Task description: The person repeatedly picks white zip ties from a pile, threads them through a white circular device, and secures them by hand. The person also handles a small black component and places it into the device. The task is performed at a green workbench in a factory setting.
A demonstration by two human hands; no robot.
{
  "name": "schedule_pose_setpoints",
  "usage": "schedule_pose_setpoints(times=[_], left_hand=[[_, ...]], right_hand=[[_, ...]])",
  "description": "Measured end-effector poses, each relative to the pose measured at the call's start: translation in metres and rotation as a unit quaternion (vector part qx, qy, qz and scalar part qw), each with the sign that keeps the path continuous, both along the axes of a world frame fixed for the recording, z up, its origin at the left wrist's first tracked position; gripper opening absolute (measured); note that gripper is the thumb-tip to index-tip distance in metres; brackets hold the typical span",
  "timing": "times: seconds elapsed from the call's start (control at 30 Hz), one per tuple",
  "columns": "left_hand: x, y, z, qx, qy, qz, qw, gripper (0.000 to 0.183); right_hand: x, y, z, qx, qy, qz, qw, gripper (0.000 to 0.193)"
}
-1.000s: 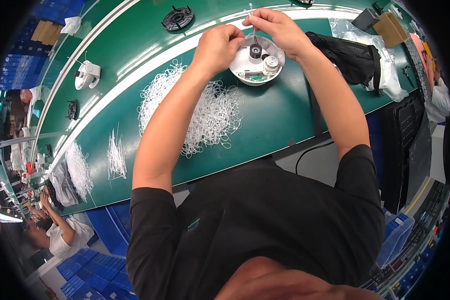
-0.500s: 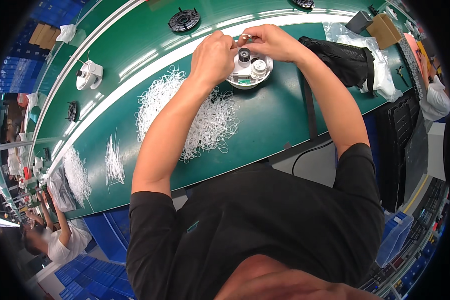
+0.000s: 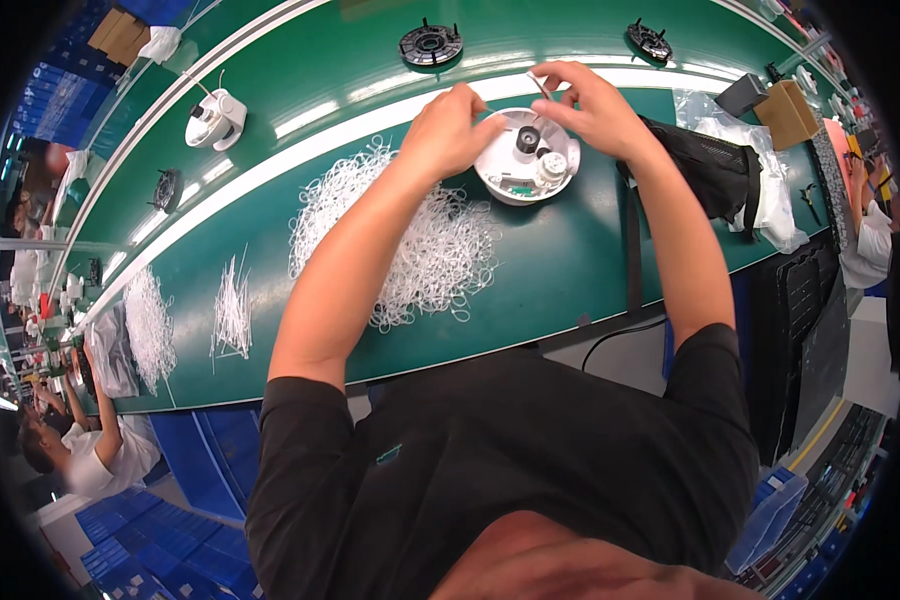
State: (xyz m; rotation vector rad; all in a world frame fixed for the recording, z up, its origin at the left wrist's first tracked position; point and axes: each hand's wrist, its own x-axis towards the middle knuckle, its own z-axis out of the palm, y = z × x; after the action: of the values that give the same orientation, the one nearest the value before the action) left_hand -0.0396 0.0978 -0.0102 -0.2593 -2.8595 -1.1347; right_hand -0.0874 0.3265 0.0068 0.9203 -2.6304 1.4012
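A white round housing sits on the green table, with a black cylindrical part, a white round knob-like part and a small green circuit board inside. My left hand is at its upper left rim, thumb over the edge and the other fingers curled outside. Above the upper right rim, my right hand pinches a thin cable, its far end hard to make out. Beside my left forearm lies a big heap of white looped ties.
Straight white ties and another white pile lie to the left. Black ring-shaped parts and a white camera-like unit stand at the back. A black mesh bag and cardboard box are right. A co-worker works far left.
My hands have moved apart, the right one lifting the cable away from my left fingers. The view has shifted, so the housing and table appear further right and lower.
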Motion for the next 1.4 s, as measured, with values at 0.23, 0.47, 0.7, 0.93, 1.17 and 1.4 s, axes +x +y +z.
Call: schedule_pose_setpoints(times=[0.23,0.47,0.7,0.93,1.17,1.4], left_hand=[[-0.009,-0.002,0.001,0.25,-0.308,-0.044,0.917,0.036],[-0.128,0.061,-0.018,0.47,-0.239,0.07,0.847,0.036],[-0.18,0.087,-0.035,0.57,-0.168,0.124,0.794,0.046],[-0.142,0.034,-0.042,0.314,-0.104,0.036,0.943,0.021],[-0.002,-0.057,0.004,-0.145,-0.131,-0.13,0.972,0.016],[0.021,-0.057,-0.001,-0.23,-0.145,-0.126,0.954,0.017]], right_hand=[[0.04,0.027,-0.038,-0.299,-0.055,-0.265,0.915,0.026],[0.085,0.011,-0.082,-0.168,-0.079,-0.237,0.954,0.024],[0.083,0.005,-0.075,-0.05,-0.024,-0.214,0.975,0.013],[0.078,0.008,-0.084,-0.064,-0.022,-0.188,0.98,0.011],[0.082,0.005,-0.077,-0.002,-0.032,-0.19,0.981,0.011],[0.082,0.005,-0.078,0.017,-0.014,-0.181,0.983,0.011]])
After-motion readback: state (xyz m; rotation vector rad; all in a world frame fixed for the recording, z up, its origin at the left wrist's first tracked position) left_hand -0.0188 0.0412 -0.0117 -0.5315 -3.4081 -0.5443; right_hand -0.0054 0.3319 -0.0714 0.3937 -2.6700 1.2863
